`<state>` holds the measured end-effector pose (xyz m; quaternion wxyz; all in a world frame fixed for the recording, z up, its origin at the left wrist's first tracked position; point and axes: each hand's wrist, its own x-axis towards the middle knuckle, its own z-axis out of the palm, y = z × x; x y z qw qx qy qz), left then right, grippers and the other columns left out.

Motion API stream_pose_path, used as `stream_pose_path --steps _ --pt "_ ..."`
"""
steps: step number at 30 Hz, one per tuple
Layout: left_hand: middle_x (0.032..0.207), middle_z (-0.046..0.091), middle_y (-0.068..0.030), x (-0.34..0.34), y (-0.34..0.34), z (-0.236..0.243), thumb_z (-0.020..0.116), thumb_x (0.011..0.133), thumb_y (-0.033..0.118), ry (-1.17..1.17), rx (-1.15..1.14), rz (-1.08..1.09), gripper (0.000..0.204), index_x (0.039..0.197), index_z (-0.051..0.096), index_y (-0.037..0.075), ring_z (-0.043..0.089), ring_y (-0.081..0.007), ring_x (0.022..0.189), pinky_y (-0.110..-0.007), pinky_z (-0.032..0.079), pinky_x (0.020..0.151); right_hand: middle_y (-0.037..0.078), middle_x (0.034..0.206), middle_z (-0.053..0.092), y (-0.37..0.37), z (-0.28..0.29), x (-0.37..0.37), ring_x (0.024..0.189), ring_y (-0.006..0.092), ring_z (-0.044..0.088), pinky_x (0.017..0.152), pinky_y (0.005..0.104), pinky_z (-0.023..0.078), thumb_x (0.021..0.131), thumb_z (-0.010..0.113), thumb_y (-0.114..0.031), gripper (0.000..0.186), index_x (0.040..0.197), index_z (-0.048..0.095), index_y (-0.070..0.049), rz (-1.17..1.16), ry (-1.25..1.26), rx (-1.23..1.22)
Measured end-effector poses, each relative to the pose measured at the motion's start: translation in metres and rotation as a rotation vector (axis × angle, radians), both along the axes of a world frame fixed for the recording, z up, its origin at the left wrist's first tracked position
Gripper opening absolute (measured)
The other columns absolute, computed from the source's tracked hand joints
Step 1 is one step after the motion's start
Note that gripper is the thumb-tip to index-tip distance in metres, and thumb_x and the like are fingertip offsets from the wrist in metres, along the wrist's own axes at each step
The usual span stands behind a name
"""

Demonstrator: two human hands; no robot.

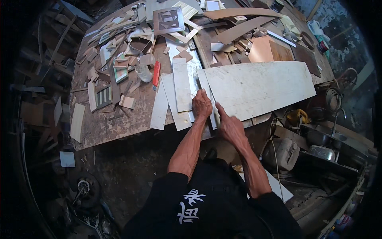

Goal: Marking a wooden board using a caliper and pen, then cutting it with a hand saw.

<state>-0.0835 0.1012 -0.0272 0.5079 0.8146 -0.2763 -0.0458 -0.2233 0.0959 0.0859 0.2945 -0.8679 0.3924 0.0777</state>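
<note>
My left hand is closed in a fist over the narrow white strip and the shiny metal edge beside it; whatever its fingers hold is hidden. My right hand, slightly blurred, has its index finger stretched toward the strip's near part while the other fingers curl under, hiding anything in them. Along the strip's right side lies a large white board with a curved far edge. Left of my left hand, a pale rectangular panel rests on other white pieces, including a narrow white piece.
A red-handled tool and a clear plastic cup stand among wood offcuts on the worn workbench. A framed panel and long curved boards lie farther back. At right are a plastic jerrycan and a metal sink.
</note>
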Motion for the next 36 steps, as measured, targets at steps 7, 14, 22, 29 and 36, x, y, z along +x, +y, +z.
stream_pose_path --steps 7,14,22,29,36 --pt "0.068 0.057 -0.0253 0.003 -0.001 -0.001 0.037 0.097 0.025 -0.007 0.0 -0.026 0.036 0.077 0.054 0.0 0.055 -0.0458 0.068 -0.051 0.041 0.062 0.029 0.077 0.062 -0.001 -0.001 -0.002 0.076 0.0454 0.063 0.07 0.0531 0.048 0.083 0.044 -0.014 0.063 0.144 0.029 -0.022 -0.051 0.018 0.01" --pt "0.068 0.057 -0.0253 -0.007 -0.011 0.003 0.037 0.097 0.025 -0.012 -0.012 -0.065 0.034 0.078 0.053 0.002 0.055 -0.0464 0.068 -0.053 0.041 0.062 0.029 0.077 0.062 -0.029 -0.012 0.018 0.076 0.0467 0.062 0.07 0.0531 0.048 0.085 0.042 -0.015 0.056 0.14 0.033 -0.019 -0.07 -0.067 -0.025" --pt "0.069 0.058 -0.0256 0.0 0.002 -0.006 0.038 0.096 0.025 0.021 0.038 -0.026 0.035 0.076 0.055 0.001 0.056 -0.047 0.068 -0.054 0.041 0.063 0.029 0.079 0.062 0.005 0.008 -0.011 0.071 0.0458 0.061 0.065 0.0526 0.046 0.088 0.041 -0.018 0.057 0.144 0.027 -0.021 0.002 0.068 0.021" --pt "0.071 0.06 -0.0253 -0.002 -0.004 -0.004 0.039 0.096 0.027 0.004 0.046 -0.018 0.035 0.078 0.056 0.001 0.057 -0.0462 0.071 -0.053 0.042 0.063 0.029 0.075 0.062 -0.015 -0.003 0.004 0.072 0.0476 0.061 0.07 0.0536 0.047 0.081 0.043 -0.01 0.059 0.14 0.035 -0.018 -0.048 -0.056 0.002" --pt "0.071 0.059 -0.0255 -0.007 -0.006 0.0 0.039 0.095 0.026 0.03 0.013 -0.031 0.035 0.078 0.056 0.001 0.056 -0.0464 0.071 -0.053 0.042 0.065 0.029 0.078 0.062 -0.014 -0.003 0.012 0.075 0.045 0.062 0.07 0.0525 0.047 0.084 0.043 -0.013 0.058 0.141 0.034 -0.02 -0.045 -0.06 -0.021"
